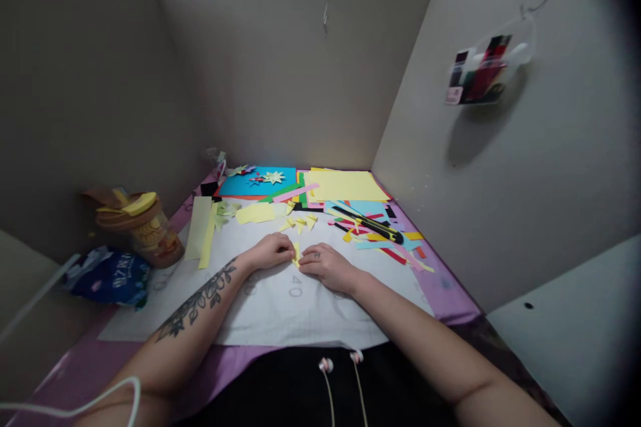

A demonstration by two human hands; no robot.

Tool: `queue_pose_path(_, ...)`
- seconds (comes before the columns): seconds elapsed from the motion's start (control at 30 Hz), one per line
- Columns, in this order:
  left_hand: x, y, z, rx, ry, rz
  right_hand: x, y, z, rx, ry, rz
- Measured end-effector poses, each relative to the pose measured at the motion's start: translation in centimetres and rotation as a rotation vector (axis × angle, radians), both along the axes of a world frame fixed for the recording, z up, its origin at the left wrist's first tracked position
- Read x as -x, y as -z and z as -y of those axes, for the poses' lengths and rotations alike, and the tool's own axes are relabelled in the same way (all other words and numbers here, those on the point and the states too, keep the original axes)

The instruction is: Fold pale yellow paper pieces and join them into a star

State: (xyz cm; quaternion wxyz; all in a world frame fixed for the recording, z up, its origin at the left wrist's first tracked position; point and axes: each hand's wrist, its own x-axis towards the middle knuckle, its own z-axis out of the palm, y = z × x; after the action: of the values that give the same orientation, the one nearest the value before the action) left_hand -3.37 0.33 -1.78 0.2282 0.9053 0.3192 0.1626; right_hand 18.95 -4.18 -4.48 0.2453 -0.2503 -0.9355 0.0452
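Note:
A small yellow paper piece point(296, 255) is held between both hands over the white sheet point(270, 320). My left hand point(274, 250) has its fingers curled and closed at the piece's left edge. On the other side, my right hand point(328, 265) presses its fingertips together on the piece. Several small folded yellow pieces point(300, 222) lie just beyond the hands. Behind them to the left is a pale yellow paper strip point(255, 213).
Right of the hands, a black and yellow cutter point(375, 227) rests among coloured paper strips. Yellow sheets point(345, 185) and a blue sheet point(230, 185) with paper stars lie at the back. A lidded cup point(157, 240) and a blue packet point(113, 277) stand left. Grey partitions surround the table.

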Motion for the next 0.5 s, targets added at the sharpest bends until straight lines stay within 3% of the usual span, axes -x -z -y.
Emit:
queue_pose_path(0.2,-0.52,0.36,-0.04,-0.034,-0.059,-0.039,-0.14,0.08,0.07,0.079,0.015,-0.047)
queue_pose_path(0.37,-0.64,0.39,0.01,-0.048,-0.074,-0.058,-0.12,0.07,0.15,0.134,0.105,-0.072)
queue_pose_path(0.5,-0.73,0.31,0.07,-0.05,-0.082,-0.069,-0.08,0.22,-0.11,0.11,0.041,-0.071)
